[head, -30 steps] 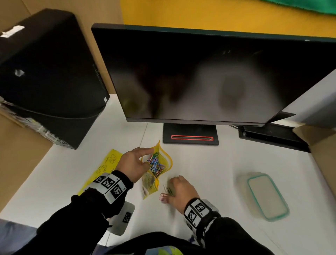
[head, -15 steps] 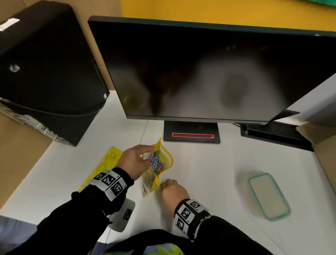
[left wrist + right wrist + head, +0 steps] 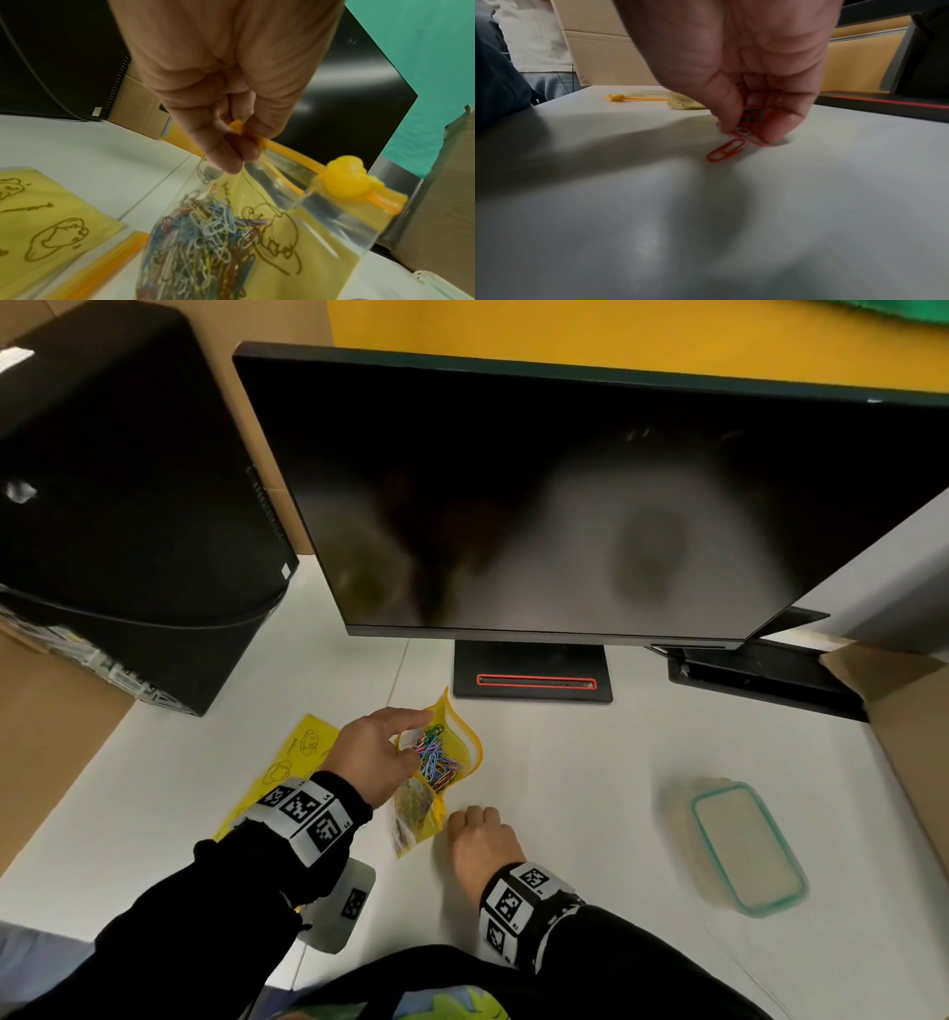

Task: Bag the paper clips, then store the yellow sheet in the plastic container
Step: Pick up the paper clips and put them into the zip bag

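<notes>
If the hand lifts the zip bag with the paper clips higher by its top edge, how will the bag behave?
Probably floppy: the zip bag is thin film that already sags below the left hand pinching its top edge. The paper clips are heaped low, so it would likely hang bottom-heavy and swing. Its mouth gapes, so tilting may spill clips.

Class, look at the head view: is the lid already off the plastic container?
No: the plastic container sits on the white desk with its teal-rimmed lid on top, closed, right of both hands.
</notes>
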Available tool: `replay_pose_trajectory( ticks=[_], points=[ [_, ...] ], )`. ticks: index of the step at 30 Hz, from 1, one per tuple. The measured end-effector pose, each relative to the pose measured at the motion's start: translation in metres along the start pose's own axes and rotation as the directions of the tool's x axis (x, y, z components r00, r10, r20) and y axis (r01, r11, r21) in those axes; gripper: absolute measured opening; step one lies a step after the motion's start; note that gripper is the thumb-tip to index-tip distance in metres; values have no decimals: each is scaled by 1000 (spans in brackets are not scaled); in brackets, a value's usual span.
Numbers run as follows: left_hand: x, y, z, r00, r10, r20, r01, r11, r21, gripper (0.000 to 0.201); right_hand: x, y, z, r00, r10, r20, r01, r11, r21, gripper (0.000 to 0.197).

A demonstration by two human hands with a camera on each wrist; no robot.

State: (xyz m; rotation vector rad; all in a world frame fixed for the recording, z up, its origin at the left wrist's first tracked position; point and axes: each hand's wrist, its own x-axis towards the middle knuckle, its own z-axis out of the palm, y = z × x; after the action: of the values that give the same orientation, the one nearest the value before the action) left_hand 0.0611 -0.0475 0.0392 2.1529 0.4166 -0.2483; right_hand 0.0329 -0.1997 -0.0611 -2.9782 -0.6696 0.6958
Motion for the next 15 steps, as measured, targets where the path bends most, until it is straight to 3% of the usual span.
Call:
replay_pose_trajectory(
  ticks=[12, 15],
  points=[
    [-1, 3, 0, 1000, 11, 17, -12, 999, 43, 47, -7, 1, -1, 1000, 17, -9, -17, 995, -100, 34],
    [-2, 3, 0, 1000, 9, 12, -10, 999, 41, 46, -4, 2, -3, 998, 11, 62, -7, 998, -59, 33]
  ],
)
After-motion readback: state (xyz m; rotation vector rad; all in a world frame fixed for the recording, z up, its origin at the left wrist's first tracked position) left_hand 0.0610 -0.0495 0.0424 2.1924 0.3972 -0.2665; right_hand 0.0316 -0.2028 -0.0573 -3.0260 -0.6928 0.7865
